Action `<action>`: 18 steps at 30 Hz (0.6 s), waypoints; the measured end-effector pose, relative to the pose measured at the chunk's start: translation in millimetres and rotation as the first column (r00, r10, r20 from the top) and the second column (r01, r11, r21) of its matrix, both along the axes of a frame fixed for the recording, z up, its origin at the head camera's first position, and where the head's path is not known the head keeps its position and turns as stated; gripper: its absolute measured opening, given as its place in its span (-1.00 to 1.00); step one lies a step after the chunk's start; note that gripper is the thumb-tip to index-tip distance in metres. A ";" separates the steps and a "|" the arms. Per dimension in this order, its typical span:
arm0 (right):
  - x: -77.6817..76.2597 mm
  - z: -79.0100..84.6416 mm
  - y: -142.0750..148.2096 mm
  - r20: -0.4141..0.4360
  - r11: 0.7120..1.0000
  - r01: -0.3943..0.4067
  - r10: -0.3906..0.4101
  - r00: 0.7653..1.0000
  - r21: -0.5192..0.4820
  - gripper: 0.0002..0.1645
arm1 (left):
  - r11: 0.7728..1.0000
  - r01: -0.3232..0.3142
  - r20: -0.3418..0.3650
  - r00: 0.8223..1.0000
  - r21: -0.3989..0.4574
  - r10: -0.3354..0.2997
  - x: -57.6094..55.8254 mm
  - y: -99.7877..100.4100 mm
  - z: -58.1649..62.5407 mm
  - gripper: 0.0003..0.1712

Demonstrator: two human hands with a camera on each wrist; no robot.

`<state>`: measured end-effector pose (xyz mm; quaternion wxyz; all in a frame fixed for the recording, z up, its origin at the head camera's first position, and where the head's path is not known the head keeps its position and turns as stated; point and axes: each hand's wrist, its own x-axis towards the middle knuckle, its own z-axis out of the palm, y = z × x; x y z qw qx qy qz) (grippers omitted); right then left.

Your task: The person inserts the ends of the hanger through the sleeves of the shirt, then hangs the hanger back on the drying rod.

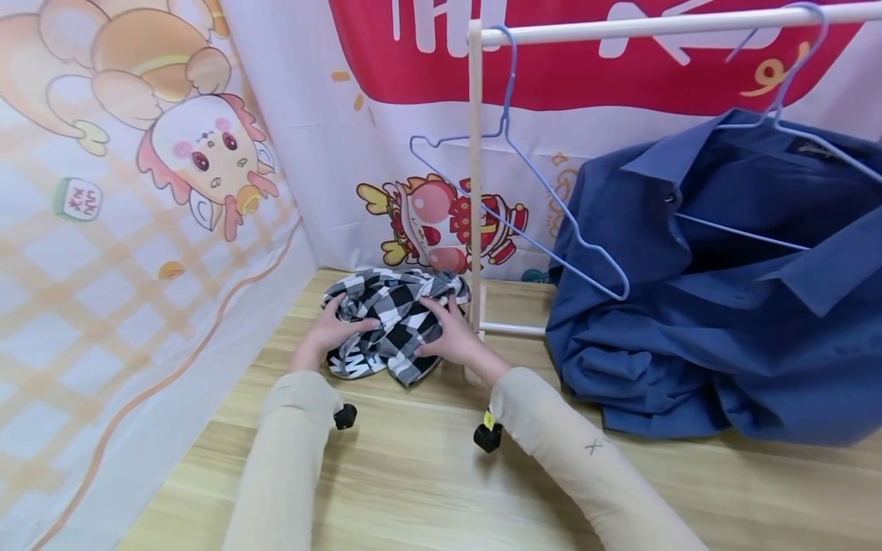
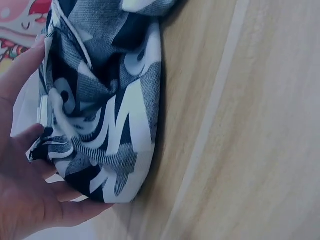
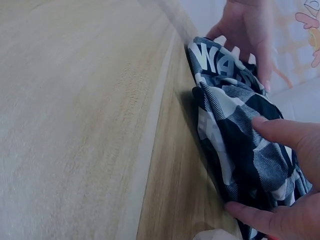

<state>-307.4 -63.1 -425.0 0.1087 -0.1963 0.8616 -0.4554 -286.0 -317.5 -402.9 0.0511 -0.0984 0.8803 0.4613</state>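
Note:
A black, white and grey checked garment [image 1: 396, 317] with white lettering lies bunched on the wooden surface at the back left corner. My left hand [image 1: 331, 329] touches its left side, fingers spread. In the left wrist view, the fingers of that hand [image 2: 30, 170] lie along the edge of the cloth by the large white letters. On the garment's right side rests my right hand [image 1: 455, 337], thumb and fingers wide apart. The right wrist view has its thumb [image 3: 280, 131] on top of the folds and a finger lower against the cloth. The garment's underside is hidden.
Right of the garment stands a rack with a pale post [image 1: 475, 191] and a white rail [image 1: 654, 24]. A bare blue hanger [image 1: 544, 184] hangs from it, beside a navy shirt [image 1: 634, 329] on another hanger. Printed curtains [image 1: 276, 76] enclose the left and back.

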 end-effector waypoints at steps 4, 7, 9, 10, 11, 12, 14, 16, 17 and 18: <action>-0.8 -1.5 -3.4 -0.045 0.998 -0.024 0.027 0.999 0.057 0.07 | 0.996 0.060 0.013 0.998 -0.073 -0.060 -2.5 5.9 -0.2 0.21; -0.9 -2.1 -4.6 -0.072 0.995 -0.035 0.041 0.997 0.092 0.01 | 0.981 0.106 0.005 0.994 -0.163 -0.106 -3.5 11.0 0.3 0.16; -0.7 -1.7 -5.2 -0.076 0.994 -0.034 0.041 0.996 0.099 -0.03 | 0.969 0.125 -0.002 0.992 -0.212 -0.128 -4.2 14.1 0.5 0.12; -0.6 -1.5 -5.7 -0.081 0.994 -0.029 0.037 0.996 0.101 -0.06 | 0.964 0.131 -0.014 0.990 -0.230 -0.137 -4.6 15.7 0.8 0.09; -0.7 -1.1 -6.1 -0.088 0.995 -0.023 0.032 0.996 0.101 -0.09 | 0.960 0.136 -0.028 0.989 -0.243 -0.147 -5.5 16.9 0.7 0.07; -0.7 -0.6 -6.5 -0.098 0.995 -0.016 0.026 0.995 0.099 -0.12 | 0.958 0.138 -0.040 0.987 -0.253 -0.153 -6.3 17.7 0.7 0.04; -0.8 0.2 -7.6 -0.118 0.996 -0.004 0.016 0.993 0.094 -0.18 | 0.955 0.141 -0.065 0.985 -0.261 -0.163 -7.2 18.9 0.9 -0.03; -1.0 0.6 -8.2 -0.147 0.995 0.005 0.010 0.989 0.099 -0.23 | 0.952 0.147 -0.083 0.981 -0.268 -0.175 -8.4 19.7 0.9 -0.09; -0.9 1.0 -8.3 -0.156 0.995 0.008 0.007 0.988 0.097 -0.25 | 0.951 0.150 -0.088 0.980 -0.270 -0.180 -8.9 20.2 0.9 -0.12; -0.9 1.2 -8.5 -0.164 0.995 0.009 0.007 0.986 0.096 -0.27 | 0.951 0.152 -0.090 0.979 -0.269 -0.182 -9.0 20.6 0.9 -0.15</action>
